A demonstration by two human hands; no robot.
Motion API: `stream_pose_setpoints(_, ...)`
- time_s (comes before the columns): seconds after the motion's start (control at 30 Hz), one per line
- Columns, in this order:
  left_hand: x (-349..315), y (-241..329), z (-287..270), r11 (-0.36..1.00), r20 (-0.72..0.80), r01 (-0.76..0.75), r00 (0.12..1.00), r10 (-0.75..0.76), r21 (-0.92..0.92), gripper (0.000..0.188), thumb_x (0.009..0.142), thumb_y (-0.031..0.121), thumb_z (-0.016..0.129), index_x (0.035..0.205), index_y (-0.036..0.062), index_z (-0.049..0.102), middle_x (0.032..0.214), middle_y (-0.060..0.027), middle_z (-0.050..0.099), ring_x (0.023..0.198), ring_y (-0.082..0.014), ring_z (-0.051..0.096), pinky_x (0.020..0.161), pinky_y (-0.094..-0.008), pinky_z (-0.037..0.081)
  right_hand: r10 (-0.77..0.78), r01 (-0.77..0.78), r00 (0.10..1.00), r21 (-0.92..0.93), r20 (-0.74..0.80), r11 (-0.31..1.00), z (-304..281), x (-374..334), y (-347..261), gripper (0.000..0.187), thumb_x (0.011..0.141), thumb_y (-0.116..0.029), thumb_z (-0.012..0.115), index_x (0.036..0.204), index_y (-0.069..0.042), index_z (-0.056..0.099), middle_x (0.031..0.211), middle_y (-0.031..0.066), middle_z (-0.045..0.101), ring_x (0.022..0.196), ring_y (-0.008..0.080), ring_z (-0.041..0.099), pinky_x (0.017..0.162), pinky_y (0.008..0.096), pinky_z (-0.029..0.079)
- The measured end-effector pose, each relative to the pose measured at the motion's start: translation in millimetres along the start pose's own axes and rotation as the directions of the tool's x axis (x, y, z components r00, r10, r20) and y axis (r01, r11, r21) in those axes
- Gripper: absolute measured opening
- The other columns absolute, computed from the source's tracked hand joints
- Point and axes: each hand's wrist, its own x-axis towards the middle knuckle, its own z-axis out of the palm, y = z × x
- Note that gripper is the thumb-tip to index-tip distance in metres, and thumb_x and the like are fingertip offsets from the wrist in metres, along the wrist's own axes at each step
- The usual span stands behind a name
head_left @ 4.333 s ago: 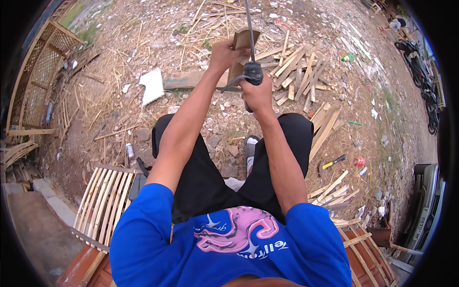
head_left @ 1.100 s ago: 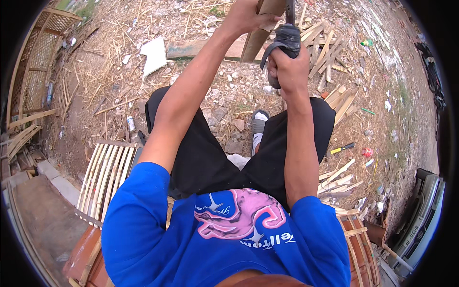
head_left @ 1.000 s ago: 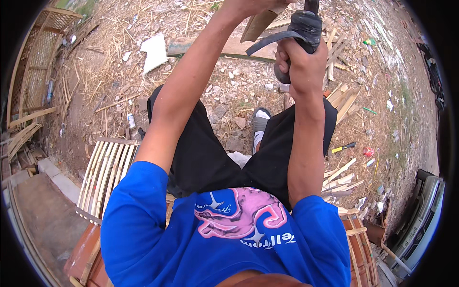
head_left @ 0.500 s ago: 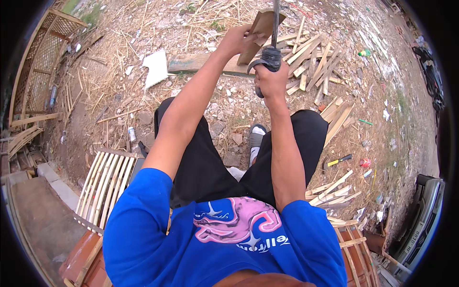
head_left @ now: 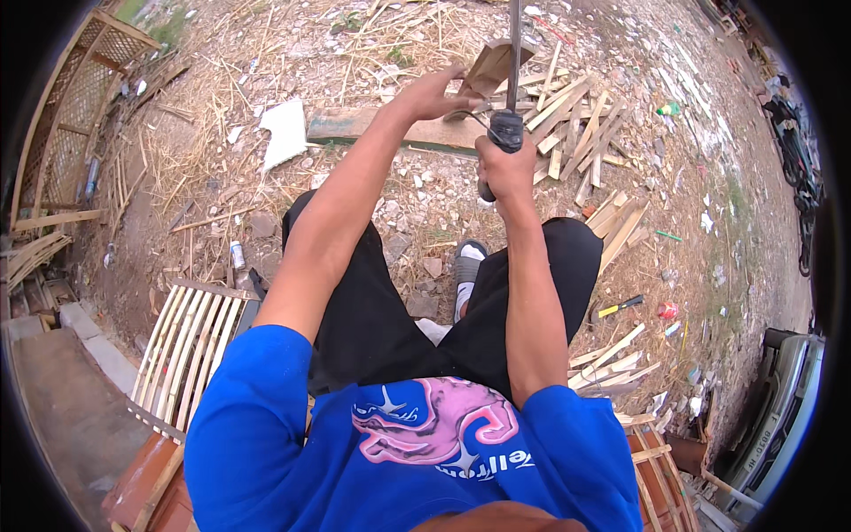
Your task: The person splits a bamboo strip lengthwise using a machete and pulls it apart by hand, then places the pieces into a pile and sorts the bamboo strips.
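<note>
My right hand (head_left: 507,167) is wrapped around the black taped handle of a machete (head_left: 515,62). Its long dark blade points away from me, seen nearly edge-on. Beside it, a short brown board (head_left: 487,69) leans at a tilt over the end of a flat thick plank (head_left: 372,129) on the ground. My left hand (head_left: 433,96) is open at the board's left side, fingers stretched out and apart; whether a fingertip touches it I cannot tell. A thin dark loop curves from the machete's handle toward the board's lower end.
Split wood strips (head_left: 576,124) lie piled right of the plank. A yellow-and-black hammer (head_left: 620,306) and more strips (head_left: 612,363) lie by my right knee. White foam (head_left: 284,133) sits at left. Slatted wood (head_left: 191,346), a lattice frame (head_left: 66,124) and a vehicle (head_left: 780,426) stand around.
My left hand has let go of the short board, its fingers now spread. The machete in my right hand has come slightly lower in view.
</note>
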Motion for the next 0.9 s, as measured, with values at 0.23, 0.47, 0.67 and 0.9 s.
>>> stream_pose_setpoints(0.23, -13, 9, 18, 0.973, -0.097, 0.008, 0.995, -0.031, -0.233, 0.068, 0.084, 0.044, 0.071, 0.134, 0.0047, 0.049, 0.125, -0.0173, 0.059, 0.120, -0.0276, 0.055, 0.100, -0.0390, 0.043, 0.085, -0.093, 0.995, 0.153, 0.054, 0.984, -10, -7, -28, 0.013, 0.076, -0.005, 0.065, 0.087, -0.005, 0.057, 0.063, -0.0014, 0.051, 0.047, 0.0062, 0.046, 0.041, 0.0242, 0.035)
stream_pose_setpoints(0.47, -9, 23, 18, 0.955, -0.232, 0.035, 0.967, -0.107, -0.295, 0.031, 0.093, 0.033, 0.062, 0.107, 0.0056, 0.067, 0.084, -0.0153, 0.068, 0.077, -0.0254, 0.068, 0.066, -0.0351, 0.050, 0.140, -0.147, 0.988, 0.113, 0.065, 0.983, -2, -27, -45, 0.018, 0.075, -0.006, 0.065, 0.091, -0.004, 0.056, 0.067, -0.0013, 0.052, 0.049, 0.0059, 0.045, 0.043, 0.0240, 0.035)
stream_pose_setpoints(0.67, -8, 26, 24, 0.970, -0.364, -0.073, 0.931, -0.017, -0.231, 0.019, 0.095, 0.024, 0.058, 0.100, 0.0067, 0.066, 0.081, -0.0186, 0.066, 0.072, -0.0368, 0.064, 0.059, -0.0394, 0.047, -0.041, 0.043, 0.998, 0.047, -0.048, 0.998, 15, -4, 2, 0.018, 0.070, -0.007, 0.066, 0.085, -0.003, 0.057, 0.069, -0.0003, 0.054, 0.057, 0.0085, 0.048, 0.052, 0.0272, 0.040)
stream_pose_setpoints(0.9, 10, 39, 5, 0.958, -0.482, -0.196, 0.873, 0.073, -0.210, 0.018, 0.094, 0.024, 0.061, 0.102, 0.0085, 0.067, 0.069, -0.0184, 0.062, 0.059, -0.0334, 0.061, 0.052, -0.0375, 0.045, -0.100, 0.099, 0.995, 0.109, 0.000, 0.989, 11, -6, -47, 0.021, 0.071, -0.008, 0.067, 0.089, -0.002, 0.058, 0.072, 0.0000, 0.056, 0.061, 0.0079, 0.050, 0.055, 0.0260, 0.041)
